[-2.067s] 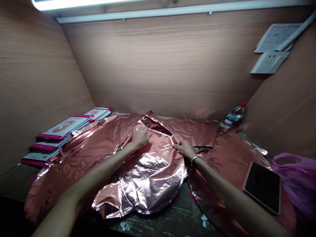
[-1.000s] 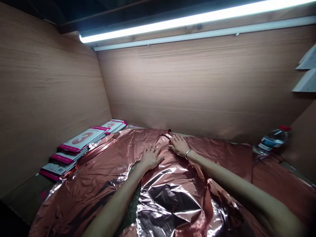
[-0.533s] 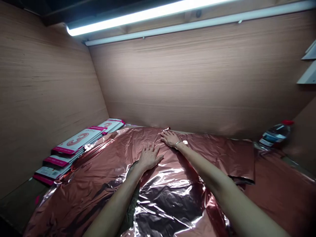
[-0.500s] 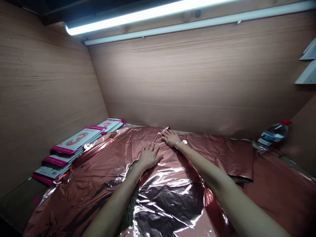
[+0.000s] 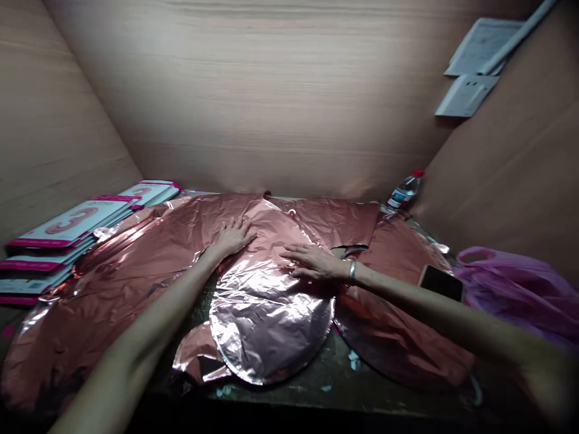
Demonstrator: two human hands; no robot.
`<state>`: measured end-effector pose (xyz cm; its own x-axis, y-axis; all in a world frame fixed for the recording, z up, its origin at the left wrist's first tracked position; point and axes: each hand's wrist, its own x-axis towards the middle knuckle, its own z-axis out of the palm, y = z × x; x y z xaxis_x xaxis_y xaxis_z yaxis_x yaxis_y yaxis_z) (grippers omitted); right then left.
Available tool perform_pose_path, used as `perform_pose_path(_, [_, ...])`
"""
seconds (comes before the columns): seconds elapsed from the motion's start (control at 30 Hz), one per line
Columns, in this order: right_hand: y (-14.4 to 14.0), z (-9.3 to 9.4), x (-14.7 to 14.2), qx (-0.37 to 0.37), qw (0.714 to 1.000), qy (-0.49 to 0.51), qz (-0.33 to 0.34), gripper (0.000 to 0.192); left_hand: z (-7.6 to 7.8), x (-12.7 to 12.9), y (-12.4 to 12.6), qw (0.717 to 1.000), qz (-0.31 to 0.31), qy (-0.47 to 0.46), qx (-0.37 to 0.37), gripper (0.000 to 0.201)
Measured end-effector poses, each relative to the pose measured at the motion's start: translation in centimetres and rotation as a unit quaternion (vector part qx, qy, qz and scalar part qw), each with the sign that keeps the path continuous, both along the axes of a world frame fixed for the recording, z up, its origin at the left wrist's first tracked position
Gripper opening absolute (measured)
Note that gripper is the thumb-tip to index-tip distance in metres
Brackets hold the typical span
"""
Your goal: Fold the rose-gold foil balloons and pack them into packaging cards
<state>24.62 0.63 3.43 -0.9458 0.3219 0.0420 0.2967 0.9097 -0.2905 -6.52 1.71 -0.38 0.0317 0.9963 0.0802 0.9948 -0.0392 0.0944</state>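
Splayed left grip (image 5: 234, 237) touches foil (image 5: 271, 331), splayed right grip (image 5: 316, 263) over it.

Left hand (image 5: 234, 237) lies palm down on creased copper-pink foil (image 5: 271, 346). Right hand (image 5: 319, 263), banded at the wrist by a bangle (image 5: 352, 270), is extended over same; contact undetermined. Foil covers much of the worktop (image 5: 312, 392). Left: stacked packets (image 5: 75, 223). Right: red-capped bottle (image 5: 404, 193), partly hidden phone (image 5: 439, 283), pink bag (image 5: 515, 286).

Lone head-worn camera faces forward and down from near side of tabletop (image 5: 316, 377), close above; wood-grain back wall (image 5: 253, 90) beyond.
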Motion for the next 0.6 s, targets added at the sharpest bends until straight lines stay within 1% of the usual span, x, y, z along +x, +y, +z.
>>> perform_pose_path(0.07, [-2.3,0.7,2.3,-0.003,1.000,0.025,-0.006,0.061,0.7,0.7,-0.5,1.000,0.000,-0.008,0.016,0.062])
perform_pose_path(0.13, [-4.5,1.2,4.0,0.000,0.999,0.035,0.010,0.064,1.6,1.6,-1.8,0.999,0.003,-0.009,0.038,0.059])
perform_pose_path(0.17, [-5.4,1.3,4.7,0.003,0.999,0.034,0.016,0.066,2.1,2.1,-2.8,0.999,-0.004,-0.010,0.049,0.057])
perform_pose_path(0.23, [-6.8,1.2,5.7,0.007,0.999,0.017,0.026,0.069,3.2,2.7,-5.8,0.996,-0.058,-0.028,0.069,0.051])
perform_pose_path(0.27, [-7.2,0.9,6.0,0.007,0.999,0.008,0.030,0.070,3.8,2.7,-7.8,0.988,-0.117,-0.055,0.082,0.047])
perform_pose_path(0.33, [-7.6,0.2,6.4,0.008,1.000,-0.007,0.029,0.073,5.1,2.2,-12.6,0.960,-0.236,-0.110,0.099,0.043])
perform_pose_path(0.37, [-7.6,-0.3,6.4,0.008,1.000,-0.012,0.025,0.074,5.7,1.8,-15.3,0.948,-0.280,-0.126,0.086,0.042])
perform_pose_path(0.4, [-7.6,-0.7,6.4,0.009,1.000,-0.013,0.020,0.076,6.2,1.2,-18.0,0.940,-0.307,-0.132,0.067,0.041])
perform_pose_path(0.43, [-7.5,-1.1,6.3,0.012,1.000,-0.012,0.015,0.077,6.5,0.6,-20.7,0.938,-0.319,-0.129,0.047,0.043])
perform_pose_path(0.47, [-7.5,-1.4,6.2,0.016,1.000,-0.009,0.014,0.077,6.6,0.0,-23.3,0.937,-0.327,-0.116,0.035,0.052])
perform_pose_path(0.5, [-7.4,-1.7,6.0,0.022,1.000,-0.005,0.016,0.077,6.4,-0.4,-25.6,0.944,-0.315,-0.097,0.030,0.064])
perform_pose_path(0.57, [-7.4,-2.0,5.9,0.035,0.999,0.001,0.023,0.078,5.4,-0.9,-29.3,0.955,-0.291,-0.058,0.014,0.078])
perform_pose_path(0.6, [-7.4,-2.1,5.8,0.040,0.999,0.004,0.025,0.078,4.7,-0.9,-30.6,0.961,-0.272,-0.044,0.011,0.079])
